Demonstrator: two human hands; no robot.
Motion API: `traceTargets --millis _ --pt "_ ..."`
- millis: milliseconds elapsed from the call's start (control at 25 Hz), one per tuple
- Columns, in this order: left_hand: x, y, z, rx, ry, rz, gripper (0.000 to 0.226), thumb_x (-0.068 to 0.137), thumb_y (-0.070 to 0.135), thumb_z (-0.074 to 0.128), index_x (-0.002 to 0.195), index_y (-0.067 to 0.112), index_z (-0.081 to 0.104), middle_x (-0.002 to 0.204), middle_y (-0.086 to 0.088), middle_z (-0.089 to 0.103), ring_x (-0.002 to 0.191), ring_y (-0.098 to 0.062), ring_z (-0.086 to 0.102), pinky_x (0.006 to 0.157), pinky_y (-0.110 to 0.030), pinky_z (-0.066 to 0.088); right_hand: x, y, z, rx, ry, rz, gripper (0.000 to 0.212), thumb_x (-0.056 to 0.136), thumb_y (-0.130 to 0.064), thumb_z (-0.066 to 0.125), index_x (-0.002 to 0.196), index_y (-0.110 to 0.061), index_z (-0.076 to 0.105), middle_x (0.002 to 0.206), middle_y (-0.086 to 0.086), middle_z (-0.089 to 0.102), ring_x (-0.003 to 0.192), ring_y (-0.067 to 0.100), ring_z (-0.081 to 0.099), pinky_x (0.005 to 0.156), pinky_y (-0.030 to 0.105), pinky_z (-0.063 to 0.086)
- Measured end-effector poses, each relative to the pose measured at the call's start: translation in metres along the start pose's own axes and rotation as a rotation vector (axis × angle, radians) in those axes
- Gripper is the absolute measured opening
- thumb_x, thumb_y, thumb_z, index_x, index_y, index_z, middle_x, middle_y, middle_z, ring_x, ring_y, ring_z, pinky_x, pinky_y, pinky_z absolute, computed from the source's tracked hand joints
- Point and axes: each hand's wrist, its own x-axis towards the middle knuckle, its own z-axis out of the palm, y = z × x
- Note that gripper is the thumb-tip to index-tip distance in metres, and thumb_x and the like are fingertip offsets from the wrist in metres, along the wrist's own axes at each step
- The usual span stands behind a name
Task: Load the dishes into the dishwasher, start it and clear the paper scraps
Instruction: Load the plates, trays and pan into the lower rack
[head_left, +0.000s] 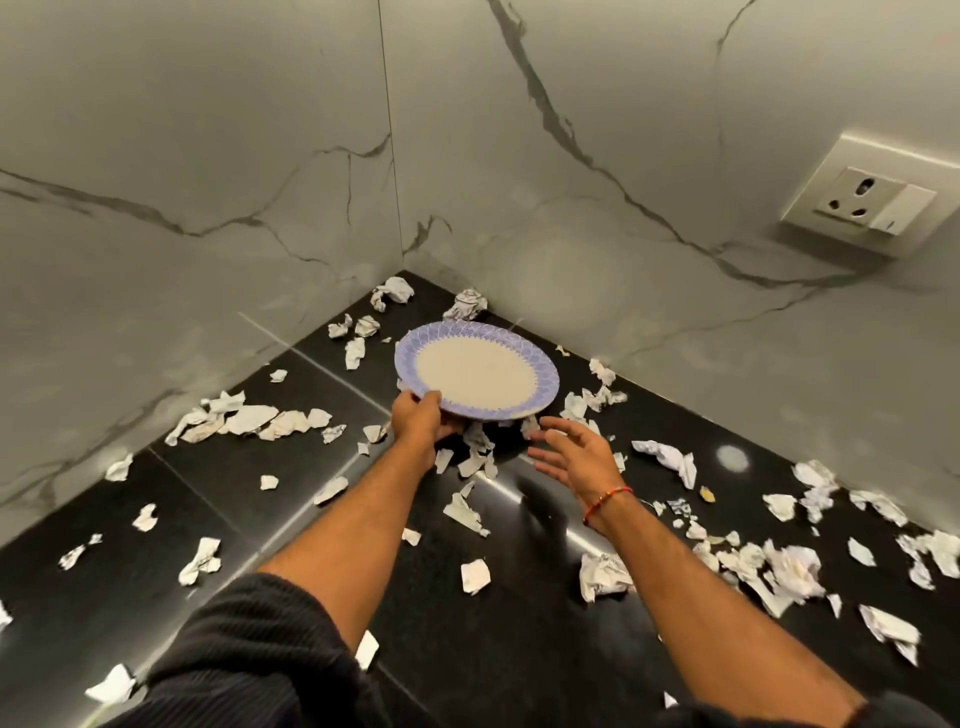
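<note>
Here the left hand (418, 415) grips the plate (475, 370); the right hand (574, 452) hovers open beside it.

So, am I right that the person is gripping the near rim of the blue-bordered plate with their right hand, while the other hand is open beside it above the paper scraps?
Not quite: the head view shows the left hand gripping the near rim of the blue-bordered plate. The right hand is the open one, beside it above the paper scraps on the black counter.
</note>
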Motion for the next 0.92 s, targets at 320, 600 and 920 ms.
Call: traceTargets --millis 320,600,920 --pt "-0.093 0.021 -0.031 -0.103 -0.01 0.004 0.015 0.093 0.009 0.058 0.101 -0.001 0.066 0.083 -0.013 0.069 0.07 -0.029 0.07 0.056 -0.043 0.061 -0.025 -0.012 -0.024 0.364 0.061 -0.016 0.044 0.092 -0.04 0.067 0.128 -0.017 0.055 0.117 0.006 0.069 0.102 0.032 0.069 0.075 0.044 0.06" --pt "-0.189 -0.02 -0.061 0.101 -0.024 0.046 0.01 0.088 0.013 0.056 0.091 0.01 0.065 0.083 -0.008 0.067 0.065 -0.024 0.064 0.048 -0.029 0.052 -0.085 0.022 -0.091 0.221 0.238 -0.053 0.038 0.091 0.004 0.057 0.128 -0.003 0.06 0.108 0.012 0.071 0.092 0.026 0.069 0.08 0.038 0.057" --pt "-0.26 -0.092 -0.051 0.268 -0.218 0.125 0.034 0.1 0.005 0.055 0.129 0.021 0.062 0.106 -0.004 0.074 0.085 -0.019 0.071 0.075 -0.038 0.059 -0.204 0.071 -0.161 0.309 0.427 -0.105 0.038 0.087 0.01 0.061 0.12 -0.008 0.055 0.088 0.006 0.069 0.066 0.013 0.068 0.06 0.031 0.058"
